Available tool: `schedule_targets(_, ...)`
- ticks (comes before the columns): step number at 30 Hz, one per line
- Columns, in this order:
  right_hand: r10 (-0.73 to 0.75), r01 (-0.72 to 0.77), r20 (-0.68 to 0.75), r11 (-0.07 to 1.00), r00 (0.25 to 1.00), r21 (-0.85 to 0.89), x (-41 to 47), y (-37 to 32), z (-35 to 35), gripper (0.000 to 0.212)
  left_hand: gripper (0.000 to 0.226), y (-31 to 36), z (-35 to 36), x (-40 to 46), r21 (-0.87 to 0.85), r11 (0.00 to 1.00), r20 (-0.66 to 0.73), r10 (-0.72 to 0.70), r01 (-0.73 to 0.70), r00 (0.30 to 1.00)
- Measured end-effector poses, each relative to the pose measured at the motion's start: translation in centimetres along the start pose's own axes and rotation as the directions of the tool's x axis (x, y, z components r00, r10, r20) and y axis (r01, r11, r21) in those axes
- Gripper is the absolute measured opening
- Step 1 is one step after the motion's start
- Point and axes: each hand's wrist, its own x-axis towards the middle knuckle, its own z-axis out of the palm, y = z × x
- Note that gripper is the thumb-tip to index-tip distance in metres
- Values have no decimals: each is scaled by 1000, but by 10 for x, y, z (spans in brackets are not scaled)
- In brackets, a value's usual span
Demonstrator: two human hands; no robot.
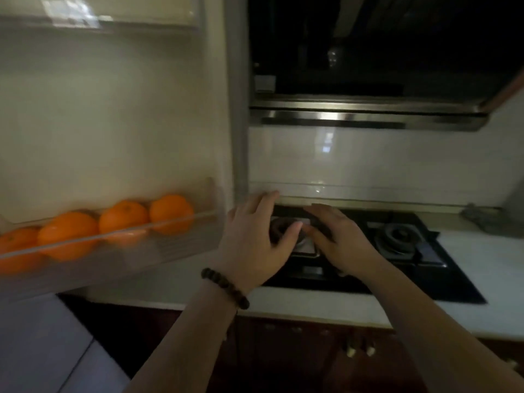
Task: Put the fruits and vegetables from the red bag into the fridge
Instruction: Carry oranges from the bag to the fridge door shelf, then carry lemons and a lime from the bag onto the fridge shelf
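Several oranges [122,222] lie in a row in the clear shelf [181,245] of the open fridge door [113,123] at the left. My left hand [252,245], with a bead bracelet at the wrist, hovers just right of that shelf's end, fingers spread and empty. My right hand [340,239] is beside it, over the stove, fingers apart and holding nothing. The red bag is out of view.
A black gas stove [425,262] with two burners sits in the white counter [493,279] under a range hood [368,114]. A grey object [482,219] lies at the far right by the tiled wall. Dark cabinet doors [297,358] are below.
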Motion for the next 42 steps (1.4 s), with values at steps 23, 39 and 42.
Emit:
schedule_targets(23, 747, -841, -435, 540, 503, -46, -398, 319, -282, 46, 77, 397, 420, 3, -232, 935, 515, 351, -267, 782)
schedule_targets(39, 859, -943, -447, 320, 250, 87, -496, 531, -415, 46, 72, 590, 656, 84, -328, 885, 595, 464, -329, 656)
schedule_targets(42, 872, -950, -431, 297, 231, 92, -488, 586, -455, 45, 72, 622, 697, 120, -325, 890, 613, 456, -320, 645)
